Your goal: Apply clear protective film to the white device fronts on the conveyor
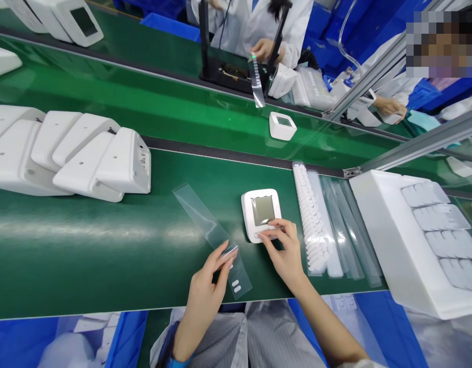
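My left hand (210, 283) pinches a clear plastic strip (199, 212) between thumb and fingers, close to the bench front. A few small white oval stickers (236, 285) sit near the strip's lower end. To the right, my right hand (285, 250) rests its fingertips on the lower face of a white device with a grey screen (262, 209). The device lies face up on the green bench. Thumb and index finger come together at its lower edge; whether a small piece is between them I cannot make out.
White device housings (86, 148) are piled at left. Sticker strips (312, 225) and clear strips (346, 230) lie right of the device, beside a white foam box (389, 230). Another device (283, 126) sits on the conveyor (162, 102). Co-workers' hands work across the line.
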A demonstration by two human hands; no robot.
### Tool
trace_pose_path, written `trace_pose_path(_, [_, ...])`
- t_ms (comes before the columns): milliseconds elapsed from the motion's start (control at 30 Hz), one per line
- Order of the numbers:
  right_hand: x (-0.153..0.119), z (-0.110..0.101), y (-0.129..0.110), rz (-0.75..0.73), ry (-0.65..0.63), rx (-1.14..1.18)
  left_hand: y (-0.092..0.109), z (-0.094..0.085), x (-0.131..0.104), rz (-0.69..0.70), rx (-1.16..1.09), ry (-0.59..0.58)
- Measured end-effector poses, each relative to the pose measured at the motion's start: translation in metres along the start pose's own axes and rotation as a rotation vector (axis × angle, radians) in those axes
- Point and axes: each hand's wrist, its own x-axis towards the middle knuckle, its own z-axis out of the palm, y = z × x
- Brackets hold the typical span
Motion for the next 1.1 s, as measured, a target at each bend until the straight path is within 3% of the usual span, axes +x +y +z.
trace_pose_path(633, [0.002, 0.002, 0.001, 0.038, 0.006, 0.048, -0.001, 0.000, 0.001, -0.050, -0.015, -0.012])
trace_pose_path(867, [0.008, 0.001, 0.003, 0.047, 0.010, 0.025, 0.003, -0.001, 0.003, -0.097, -0.179, -0.024])
trace_pose_path(1000, [0.012, -0.006, 0.012, 0.105, 0.078, 0.118, 0.005, -0.006, 0.004, -0.118, -0.270, -0.064])
trace_pose_path(1100, [0.010, -0.007, 0.017, 0.199, -0.006, 0.160, 0.004, -0.008, 0.005, -0.115, -0.296, -0.100])
